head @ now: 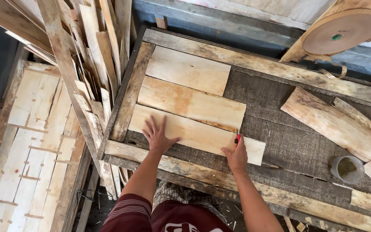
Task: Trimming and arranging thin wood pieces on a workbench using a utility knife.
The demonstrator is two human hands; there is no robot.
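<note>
Head view: I look down at my two hands on a wooden work table (pixel 280 68).
Left hand: my left hand (pixel 157 136) lies flat with fingers spread wide on the nearest thin wood sheet (pixel 185 131). It grips nothing. It just presses down.
Right hand: my right hand (pixel 237 157) is closed around a small red-handled cutter (pixel 237 137). The tool's tip sits at the sheet, just above my knuckles.
Where the sheet is: right under my left palm, and it runs across to my right hand. A small pale piece (pixel 254 150) sits just past my right hand, touching the sheet's end.
Doing it well: I think I should press hard with the flat hand so the sheet can't slide, keep those fingers well away from the cutter, and go slow and straight.
Edges: a rough wood frame rail (pixel 185 165) runs just below both wrists. Another rail (pixel 129 94) stands up past my left fingers.
Other sheets: two more thin sheets (pixel 190 101) lie just above my left hand, side by side.
Open room: dark bare table top (pixel 288 137) lies to the right of my right hand. Farther right are bark-edged slabs (pixel 336 124) and a grey cup (pixel 347 168), well apart from the cutter.
</note>
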